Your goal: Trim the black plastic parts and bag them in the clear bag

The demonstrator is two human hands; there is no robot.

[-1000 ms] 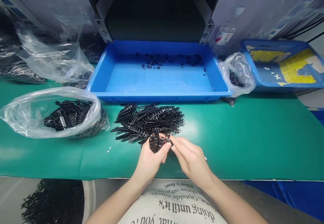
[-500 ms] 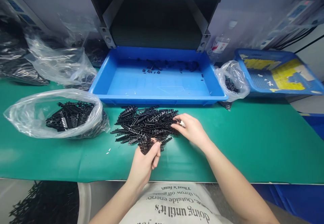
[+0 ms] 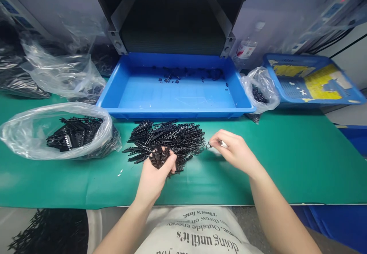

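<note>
1. At far left, on the green table [image 3: 272,170], slumped clear plastic bags [image 3: 57,74] stand at the back, with dark contents.
2. In front of them, a wide-mouthed clear plastic bag [image 3: 17,147] holds black plastic strips [image 3: 76,135]. Below the table edge, a pale round tub [image 3: 94,227] holds a heap of thin black pieces [image 3: 54,231].
3. Near the bag lie two tiny white slivers [image 3: 120,172].
4. Left of centre, the person's left hand [image 3: 156,171] is curled around a bundle of black ladder-like strips [image 3: 157,157], thumb across it, at the near edge of a loose pile of similar black strips [image 3: 174,135] on the table.
5. Behind the pile, a shallow blue plastic tray [image 3: 177,111] holds scattered small black bits [image 3: 172,80].
6. Just beyond the pile's right edge, the right hand [image 3: 233,148] pinches a small black looped piece [image 3: 208,146] between thumb and finger. A small white object [image 3: 223,144] shows among its fingers.
7. Farther right stand a clear bottle with a red-and-white label [image 3: 245,50], a small clear bag of black pieces [image 3: 272,93] and a blue plastic basket with yellow patches [image 3: 286,101].
</note>
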